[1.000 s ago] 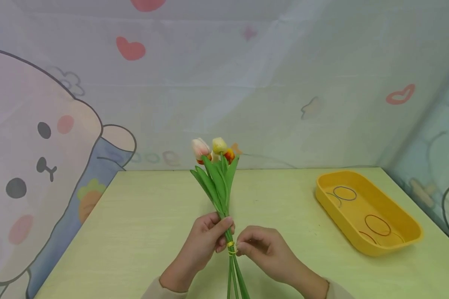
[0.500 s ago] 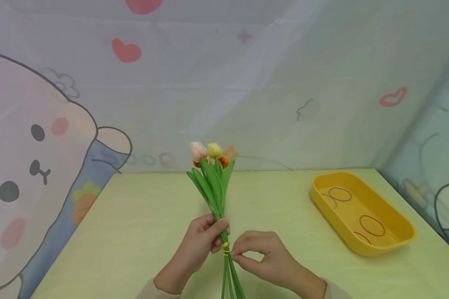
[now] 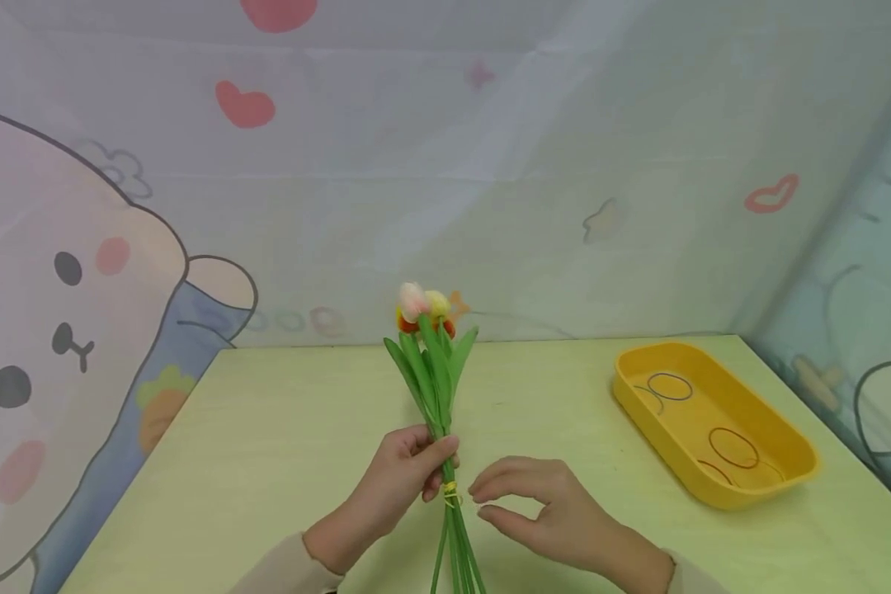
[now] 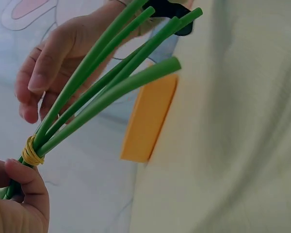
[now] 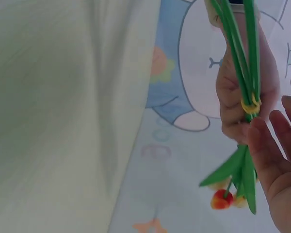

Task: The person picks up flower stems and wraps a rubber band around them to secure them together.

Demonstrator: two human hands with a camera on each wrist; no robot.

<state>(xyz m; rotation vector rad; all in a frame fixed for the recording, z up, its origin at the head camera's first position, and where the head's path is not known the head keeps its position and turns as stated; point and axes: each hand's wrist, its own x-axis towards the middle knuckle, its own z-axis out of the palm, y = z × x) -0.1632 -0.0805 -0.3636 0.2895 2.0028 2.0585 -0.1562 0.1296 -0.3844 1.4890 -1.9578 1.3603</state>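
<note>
My left hand (image 3: 404, 474) grips a bunch of tulips (image 3: 434, 371) around its green stems, below the leaves. Pink-white, yellow and red-orange blooms point up and away from me. Just under my left fingers, a yellow rubber band (image 4: 32, 151) is wound several times round the stems. Below it the stems fan apart, as the left wrist view shows. My right hand (image 3: 545, 511) is just right of the band, thumb and fingers apart, holding nothing. In the right wrist view, a red-orange tulip bloom (image 5: 222, 199) hangs beneath the leaves.
A yellow tray (image 3: 642, 412) stands on the right side of the pale table (image 3: 289, 429), with several coloured rubber bands inside it. Behind the table hangs a cloth backdrop (image 3: 416, 206) printed with a cartoon bear and hearts.
My right thumb and fingers have come away from the yellow rubber band and spread, moving slightly right. The bunch has turned a little in my left hand, its blooms shifting right.
</note>
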